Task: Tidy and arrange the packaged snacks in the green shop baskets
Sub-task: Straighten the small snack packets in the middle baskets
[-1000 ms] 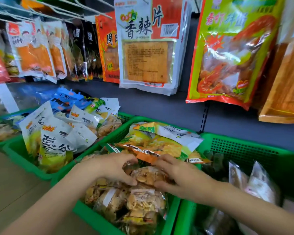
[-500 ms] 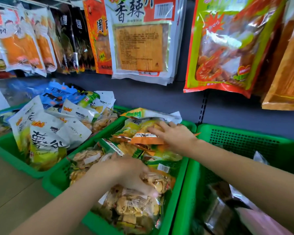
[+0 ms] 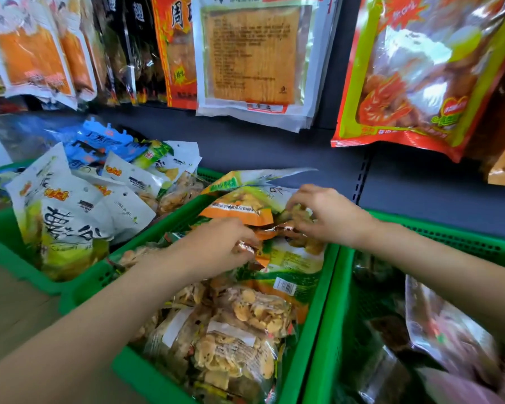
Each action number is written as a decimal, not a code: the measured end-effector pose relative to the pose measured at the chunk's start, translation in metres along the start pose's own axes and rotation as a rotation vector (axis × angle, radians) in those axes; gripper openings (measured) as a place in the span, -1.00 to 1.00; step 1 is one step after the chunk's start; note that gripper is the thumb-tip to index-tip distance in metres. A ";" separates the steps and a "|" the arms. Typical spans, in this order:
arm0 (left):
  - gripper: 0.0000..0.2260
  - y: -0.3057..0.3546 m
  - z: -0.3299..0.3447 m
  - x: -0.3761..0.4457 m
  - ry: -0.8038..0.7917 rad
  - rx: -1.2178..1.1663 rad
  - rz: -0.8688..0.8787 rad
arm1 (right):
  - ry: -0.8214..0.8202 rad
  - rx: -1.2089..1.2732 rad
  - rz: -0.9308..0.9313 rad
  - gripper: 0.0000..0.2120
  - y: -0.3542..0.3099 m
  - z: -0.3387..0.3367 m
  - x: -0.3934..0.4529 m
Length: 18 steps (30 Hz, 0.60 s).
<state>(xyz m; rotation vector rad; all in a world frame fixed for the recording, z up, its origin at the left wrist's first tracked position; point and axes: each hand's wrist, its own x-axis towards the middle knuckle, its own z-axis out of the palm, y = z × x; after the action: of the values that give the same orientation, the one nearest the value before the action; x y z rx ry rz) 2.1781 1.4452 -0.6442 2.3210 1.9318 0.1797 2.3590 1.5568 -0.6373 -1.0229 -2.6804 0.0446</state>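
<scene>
The middle green basket (image 3: 312, 310) holds clear bags of yellow chips (image 3: 242, 336) at the front and orange-and-green snack packets (image 3: 239, 211) at the back. My left hand (image 3: 219, 246) pinches the crinkled edge of an orange-and-green packet near the basket's middle. My right hand (image 3: 324, 214) grips a packet with a clear window at the back right of the same basket. The two hands are close together over the rear pile.
The left green basket (image 3: 0, 237) is heaped with white-and-green and blue bags (image 3: 67, 220). The right green basket (image 3: 455, 237) holds clear dark-filled bags (image 3: 449, 333). Large snack packs (image 3: 251, 59) hang on the grey back panel above. A tan shelf edge lies front left.
My left hand left the clear chip bags at the front and moved back to the orange-and-green packets. My right hand shifted a little right on the rear pile.
</scene>
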 end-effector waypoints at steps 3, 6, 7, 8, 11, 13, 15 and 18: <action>-0.51 -0.004 0.000 0.017 -0.092 0.266 0.052 | -0.181 -0.151 0.258 -0.54 0.016 -0.005 -0.009; -0.34 -0.006 0.005 0.039 -0.242 0.463 0.052 | -0.451 -0.044 0.446 -0.20 0.029 0.006 0.000; -0.30 -0.008 0.006 0.044 -0.285 0.492 0.037 | -0.446 0.037 0.457 -0.19 0.030 0.010 0.003; -0.27 -0.009 0.007 0.048 -0.319 0.507 0.020 | -0.400 0.099 0.456 -0.22 0.030 0.014 0.004; -0.21 -0.017 0.007 0.051 -0.313 0.504 -0.017 | -0.189 0.315 0.464 -0.47 0.026 0.019 -0.001; -0.14 -0.025 0.006 0.049 -0.238 0.525 -0.023 | -0.065 0.562 0.490 -0.60 0.020 0.020 -0.007; -0.14 -0.035 0.005 0.047 -0.183 0.562 -0.025 | 0.056 0.750 0.510 -0.68 0.008 0.021 -0.007; -0.24 -0.047 0.003 0.048 -0.178 0.526 -0.061 | 0.235 1.041 0.593 -0.72 -0.001 0.012 -0.002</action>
<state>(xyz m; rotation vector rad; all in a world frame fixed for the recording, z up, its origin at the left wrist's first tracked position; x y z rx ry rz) 2.1422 1.5012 -0.6541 2.4504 2.1477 -0.5902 2.3566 1.5559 -0.6491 -1.2308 -1.6266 1.1838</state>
